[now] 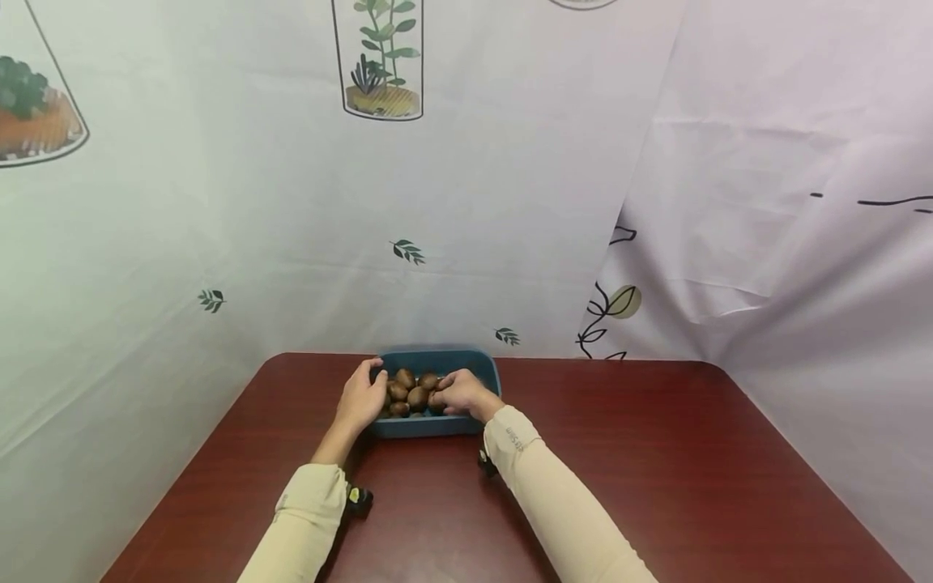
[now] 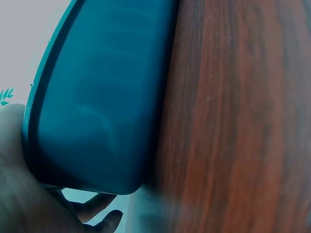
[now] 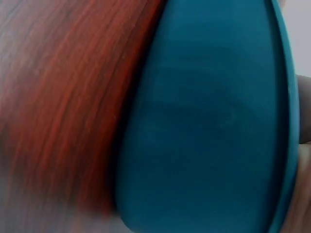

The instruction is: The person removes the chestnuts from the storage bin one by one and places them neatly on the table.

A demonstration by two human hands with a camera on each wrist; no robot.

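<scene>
Two white printed curtains close in the dark red wooden surface (image 1: 656, 470), and at its far edge sits the blue tub (image 1: 437, 425) of brown chestnuts (image 1: 417, 397). My left hand (image 1: 360, 401) curls over the tub's left rim, gripping it; my right hand (image 1: 462, 394) reaches among the chestnuts, but whether it pinches one I cannot tell, and both wrist views are blurred tub wall

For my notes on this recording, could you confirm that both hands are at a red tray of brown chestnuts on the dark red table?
Not quite: the tray is blue-teal, not red, as the head view shows. Otherwise it holds: the left hand is at its left rim, the right hand over the brown chestnuts, on the dark red table.
</scene>
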